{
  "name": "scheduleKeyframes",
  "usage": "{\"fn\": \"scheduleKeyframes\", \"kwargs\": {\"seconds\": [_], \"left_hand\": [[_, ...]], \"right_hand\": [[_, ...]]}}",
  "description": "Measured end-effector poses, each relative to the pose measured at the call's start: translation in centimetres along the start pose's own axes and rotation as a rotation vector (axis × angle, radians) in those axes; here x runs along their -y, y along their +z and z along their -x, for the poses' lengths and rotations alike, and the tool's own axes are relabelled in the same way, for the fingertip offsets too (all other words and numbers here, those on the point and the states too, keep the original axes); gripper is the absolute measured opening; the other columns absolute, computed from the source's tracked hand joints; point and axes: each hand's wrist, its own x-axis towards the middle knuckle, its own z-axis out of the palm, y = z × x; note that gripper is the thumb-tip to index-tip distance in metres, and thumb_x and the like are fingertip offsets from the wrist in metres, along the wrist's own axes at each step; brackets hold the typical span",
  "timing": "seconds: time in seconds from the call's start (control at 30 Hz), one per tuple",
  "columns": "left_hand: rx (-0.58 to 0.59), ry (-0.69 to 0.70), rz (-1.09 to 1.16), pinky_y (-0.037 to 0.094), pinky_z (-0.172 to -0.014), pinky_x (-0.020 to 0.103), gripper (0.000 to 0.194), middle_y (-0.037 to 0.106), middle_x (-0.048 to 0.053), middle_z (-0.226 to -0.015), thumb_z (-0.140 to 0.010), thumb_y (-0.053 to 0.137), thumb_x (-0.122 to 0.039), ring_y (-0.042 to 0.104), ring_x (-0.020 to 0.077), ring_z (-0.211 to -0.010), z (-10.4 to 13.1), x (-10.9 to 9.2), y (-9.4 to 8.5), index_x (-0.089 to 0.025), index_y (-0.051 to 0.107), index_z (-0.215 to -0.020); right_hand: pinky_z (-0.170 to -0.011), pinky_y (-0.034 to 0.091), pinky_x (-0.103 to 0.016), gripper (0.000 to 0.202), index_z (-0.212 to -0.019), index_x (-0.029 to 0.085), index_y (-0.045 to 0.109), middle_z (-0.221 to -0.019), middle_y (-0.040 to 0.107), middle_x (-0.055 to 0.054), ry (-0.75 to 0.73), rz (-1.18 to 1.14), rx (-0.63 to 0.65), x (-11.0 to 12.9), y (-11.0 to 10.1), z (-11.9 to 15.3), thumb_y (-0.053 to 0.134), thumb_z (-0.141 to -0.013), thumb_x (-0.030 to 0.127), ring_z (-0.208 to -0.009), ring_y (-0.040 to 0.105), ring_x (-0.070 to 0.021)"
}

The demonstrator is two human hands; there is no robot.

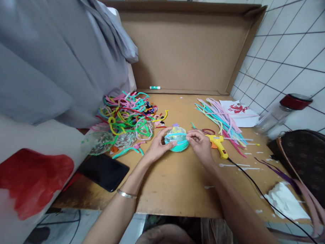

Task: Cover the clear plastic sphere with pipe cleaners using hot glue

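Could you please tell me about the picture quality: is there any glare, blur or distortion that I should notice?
In the head view, light looks soft and fairly even; the clear ball shows pale reflections; the red item at the left edge looks smeared; the wall tiles appear stretched toward the right, probably from a wide lens.

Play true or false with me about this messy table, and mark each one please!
1. The left hand holds a see-through ball. True.
2. The right hand grips the glue gun. False: it is at the ball's side; the glue gun lies on the table.
3. The glue gun is yellow. True.
4. The bottle lid is green. False: it is dark red.
5. A bracelet is on the left arm. True.
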Motion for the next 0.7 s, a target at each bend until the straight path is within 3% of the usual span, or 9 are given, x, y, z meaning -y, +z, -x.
{"fn": "scheduleKeyframes", "kwargs": {"seconds": [0.13,0.33,0.6,0.7], "left_hand": [[0.004,0.01,-0.004,0.05,-0.094,0.032,0.068,0.054,0.013,-0.137,-0.073,0.075,-0.042,0.059,0.0245,-0.117,-0.05,0.03,0.02,-0.019,0.05,-0.132],[0.006,0.005,-0.009,0.05,-0.094,0.034,0.069,0.055,0.013,-0.136,-0.073,0.076,-0.041,0.06,0.0244,-0.114,0.0,0.05,0.08,-0.02,0.05,-0.134],[-0.007,0.011,-0.01,0.05,-0.093,0.032,0.07,0.055,0.013,-0.135,-0.073,0.076,-0.042,0.06,0.0234,-0.113,-0.01,0.34,0.15,-0.02,0.05,-0.134],[-0.006,0.028,-0.033,0.049,-0.095,0.032,0.067,0.052,0.013,-0.138,-0.074,0.075,-0.042,0.059,0.0237,-0.115,-0.05,0.32,0.09,-0.02,0.051,-0.133]], "right_hand": [[-0.075,0.056,-0.035,0.016,-0.081,0.022,0.066,-0.085,0.065,-0.003,0.049,-0.071,0.003,-0.12,0.14,-0.05,0.067,-0.073,0.036,-0.08,0.063,-0.0191],[-0.073,0.053,-0.035,0.013,-0.074,0.022,0.064,-0.083,0.062,-0.004,0.004,-0.012,0.016,-0.32,-0.13,-0.28,0.064,-0.075,0.035,-0.079,0.061,-0.0194],[-0.082,0.05,-0.037,0.014,-0.072,0.022,0.061,-0.082,0.063,-0.003,-0.096,0.119,0.065,0.15,-0.43,-0.17,0.058,-0.081,0.033,-0.086,0.06,-0.0213],[-0.079,0.051,-0.037,0.012,-0.077,0.023,0.061,-0.084,0.063,-0.003,-0.066,0.093,0.041,0.07,-0.27,-0.09,0.059,-0.08,0.034,-0.084,0.06,-0.0209]]}}
